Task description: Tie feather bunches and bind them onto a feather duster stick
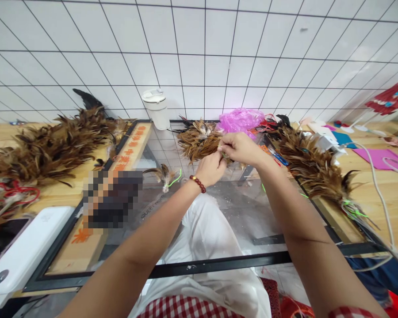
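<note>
Over the glass tabletop my left hand (212, 168), with a beaded bracelet at its wrist, meets my right hand (241, 148). Both are closed, fingertips pinched together. A little pale and green material shows between the fingers, too small to name. Right behind them lies a pile of brown feathers (199, 140), partly hidden by my hands. A small feather bunch (165, 176) with a bright green string (176, 177) rests on the glass left of my left wrist.
Long brown feather bundles lie left (59, 143) and right (311, 161). A white lidded cup (157, 110) and crumpled pink plastic (240, 120) stand near the tiled wall. Blue-handled scissors (279, 157) lie right. A white power bank (29, 249) sits front left; a white cable (376, 185) hangs right.
</note>
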The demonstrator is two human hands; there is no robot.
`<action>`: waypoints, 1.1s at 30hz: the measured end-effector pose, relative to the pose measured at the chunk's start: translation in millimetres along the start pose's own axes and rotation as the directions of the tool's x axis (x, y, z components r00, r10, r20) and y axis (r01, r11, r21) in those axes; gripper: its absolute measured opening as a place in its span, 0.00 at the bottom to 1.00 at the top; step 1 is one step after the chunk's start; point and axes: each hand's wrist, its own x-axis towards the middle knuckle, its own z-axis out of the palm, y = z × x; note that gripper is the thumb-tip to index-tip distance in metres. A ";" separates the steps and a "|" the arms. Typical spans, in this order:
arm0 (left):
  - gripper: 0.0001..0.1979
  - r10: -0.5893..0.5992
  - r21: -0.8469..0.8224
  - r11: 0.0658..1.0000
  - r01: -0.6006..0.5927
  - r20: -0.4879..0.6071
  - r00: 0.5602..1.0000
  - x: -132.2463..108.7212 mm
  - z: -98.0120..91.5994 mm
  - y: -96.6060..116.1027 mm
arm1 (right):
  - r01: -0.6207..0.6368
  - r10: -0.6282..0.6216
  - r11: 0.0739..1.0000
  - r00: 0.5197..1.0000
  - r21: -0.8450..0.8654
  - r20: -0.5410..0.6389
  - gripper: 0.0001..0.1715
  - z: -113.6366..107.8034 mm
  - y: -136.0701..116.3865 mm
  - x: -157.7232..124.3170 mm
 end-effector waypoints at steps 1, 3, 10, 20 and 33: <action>0.09 0.027 0.019 0.999 -0.027 0.015 1.000 -1.5 0.7 0.5 | -0.010 0.011 1.000 1.000 0.019 -0.028 0.09 -0.1 0.1 0.2; 0.13 -0.002 -0.067 0.998 0.002 -0.010 1.000 -1.2 2.5 0.5 | -0.036 0.048 0.990 0.995 0.137 -0.091 0.09 0.8 3.4 1.0; 0.08 -0.398 -0.827 0.520 0.215 -0.012 0.917 15.3 -2.5 1.5 | -0.119 0.139 0.691 0.990 0.713 0.030 0.25 18.6 17.0 3.3; 0.06 -0.506 -0.896 0.413 0.161 -0.079 0.859 17.7 -8.1 4.6 | -0.276 0.341 0.734 0.940 0.620 0.014 0.13 26.9 17.6 7.4; 0.09 -0.298 -0.814 0.388 0.431 0.332 0.895 9.7 -8.5 -2.0 | -0.127 0.129 0.940 0.992 0.316 0.014 0.14 9.2 25.1 0.6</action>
